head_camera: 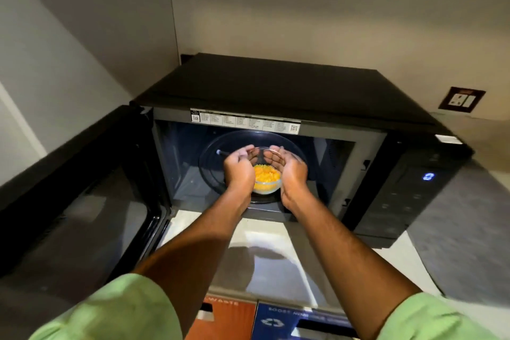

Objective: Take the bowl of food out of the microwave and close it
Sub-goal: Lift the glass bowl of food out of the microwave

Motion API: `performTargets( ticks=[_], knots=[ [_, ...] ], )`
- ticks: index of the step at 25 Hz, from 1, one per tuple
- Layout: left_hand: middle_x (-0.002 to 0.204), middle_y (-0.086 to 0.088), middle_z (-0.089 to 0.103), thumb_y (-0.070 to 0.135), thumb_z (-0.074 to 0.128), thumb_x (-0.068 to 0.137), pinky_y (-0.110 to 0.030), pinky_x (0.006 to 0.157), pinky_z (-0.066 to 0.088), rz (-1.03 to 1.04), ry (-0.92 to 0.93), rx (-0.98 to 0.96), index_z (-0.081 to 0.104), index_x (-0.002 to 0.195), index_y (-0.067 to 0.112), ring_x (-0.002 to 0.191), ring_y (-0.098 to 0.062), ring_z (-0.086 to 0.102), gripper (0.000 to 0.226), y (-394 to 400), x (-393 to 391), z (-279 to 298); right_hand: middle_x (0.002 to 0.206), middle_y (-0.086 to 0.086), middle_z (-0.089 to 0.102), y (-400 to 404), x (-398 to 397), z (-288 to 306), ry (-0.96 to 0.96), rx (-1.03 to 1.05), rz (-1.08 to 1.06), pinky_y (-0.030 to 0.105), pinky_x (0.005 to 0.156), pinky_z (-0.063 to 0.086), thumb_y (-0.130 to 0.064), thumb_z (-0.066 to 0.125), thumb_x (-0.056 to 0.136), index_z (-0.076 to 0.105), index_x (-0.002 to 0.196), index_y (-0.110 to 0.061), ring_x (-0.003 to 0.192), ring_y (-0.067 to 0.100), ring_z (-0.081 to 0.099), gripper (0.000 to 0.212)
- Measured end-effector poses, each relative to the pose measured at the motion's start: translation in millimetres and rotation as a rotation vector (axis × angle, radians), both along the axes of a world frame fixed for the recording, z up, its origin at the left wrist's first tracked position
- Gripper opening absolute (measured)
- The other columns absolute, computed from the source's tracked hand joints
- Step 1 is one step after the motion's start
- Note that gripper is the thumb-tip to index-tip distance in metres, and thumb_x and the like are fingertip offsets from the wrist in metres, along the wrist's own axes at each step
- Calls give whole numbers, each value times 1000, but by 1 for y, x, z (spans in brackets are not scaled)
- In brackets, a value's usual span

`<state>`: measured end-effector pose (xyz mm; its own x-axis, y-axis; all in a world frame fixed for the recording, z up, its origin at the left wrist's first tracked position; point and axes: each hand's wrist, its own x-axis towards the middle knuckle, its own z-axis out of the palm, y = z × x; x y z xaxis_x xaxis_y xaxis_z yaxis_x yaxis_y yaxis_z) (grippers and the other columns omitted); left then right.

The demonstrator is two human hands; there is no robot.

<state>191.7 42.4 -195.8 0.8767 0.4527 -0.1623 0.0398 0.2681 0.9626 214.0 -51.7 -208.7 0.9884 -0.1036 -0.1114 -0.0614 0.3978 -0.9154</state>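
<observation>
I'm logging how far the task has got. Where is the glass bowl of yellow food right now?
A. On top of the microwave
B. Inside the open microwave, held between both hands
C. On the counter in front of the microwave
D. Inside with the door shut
B: the glass bowl sits over the turntable inside the microwave, with the left hand and right hand cupping its sides and the door swung open.

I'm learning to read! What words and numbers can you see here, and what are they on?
"WASTE": on the orange bin, start cut off.
White recycling arrows: on the blue bin; its words are too blurred.
Blue display on the microwave: glowing, unreadable.
Sticker strip above the microwave opening: print too small; two QR codes.
</observation>
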Motion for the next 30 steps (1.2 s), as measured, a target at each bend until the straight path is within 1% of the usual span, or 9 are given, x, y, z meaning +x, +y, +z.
performTargets(
  ticks=[3, 7, 11, 16, 21, 23, 26, 29, 30],
  knots=[
    [116, -14, 75, 17, 36, 106, -49, 102, 55, -14, 28, 36, 72, 114, 16, 111, -30, 71, 36, -5, -31, 16, 84, 2, 81, -8, -35, 22, 5, -31, -21, 21, 69, 59, -13, 47, 100, 75, 93, -17, 83, 16, 77, 29],
    [116, -11, 76, 20, 40, 104, -50, 99, 58, -77, 19, 56, 71, 121, 15, 109, -29, 72, 36, -13, -84, 42, 90, 3, 81, -21, -90, 53, 7, -67, -4, 24, 75, 60, -13, 48, 100, 76, 100, -16, 88, 17, 78, 28],
    [120, -8, 75, 25, 43, 105, -50, 100, 57, -85, 54, 51, 72, 121, 17, 112, -29, 71, 34, -24, -128, 72, 91, -2, 81, -33, -138, 82, 40, -103, -4, 32, 87, 60, -19, 48, 102, 74, 113, -12, 96, 20, 77, 29],
    [122, -10, 74, 26, 43, 106, -54, 99, 57, -130, 37, 70, 72, 121, 19, 112, -32, 70, 33, -42, -176, 95, 102, 3, 80, -54, -189, 107, 34, -121, -18, 37, 89, 60, -23, 48, 103, 73, 114, -15, 98, 23, 76, 29],
    [127, -13, 71, 20, 42, 106, -54, 104, 53, -188, 6, 118, 69, 124, 15, 117, -32, 67, 33, -67, -203, 107, 89, -6, 80, -81, -225, 120, 8, -119, -72, 23, 67, 59, -21, 49, 102, 75, 104, -20, 84, 12, 77, 26],
    [126, -14, 71, 19, 41, 106, -53, 103, 54, -212, -11, 143, 69, 125, 13, 116, -33, 68, 34, -82, -208, 111, 94, -1, 79, -96, -233, 123, 13, -98, -94, 25, 70, 60, -19, 48, 102, 74, 105, -17, 88, 15, 76, 27],
    [125, -16, 71, 16, 39, 107, -50, 102, 55, -265, -31, 142, 67, 126, 10, 115, -31, 69, 35, -119, -215, 113, 107, 12, 77, -133, -243, 126, 27, -64, -121, 38, 85, 60, -17, 48, 101, 72, 114, -9, 99, 26, 74, 29],
    [121, -16, 73, 14, 39, 106, -49, 105, 54, -303, -50, 140, 67, 124, 7, 114, -30, 70, 34, -163, -216, 113, 112, 20, 75, -175, -247, 124, -13, -25, -155, 31, 85, 60, -11, 48, 100, 70, 117, -2, 103, 29, 72, 29],
    [120, -16, 73, 13, 39, 106, -48, 105, 54, -317, -58, 137, 67, 124, 6, 114, -30, 70, 34, -184, -217, 114, 114, 21, 74, -195, -248, 124, -21, -22, -171, 33, 89, 59, -9, 48, 100, 69, 118, 0, 105, 31, 71, 29]
  ],
)
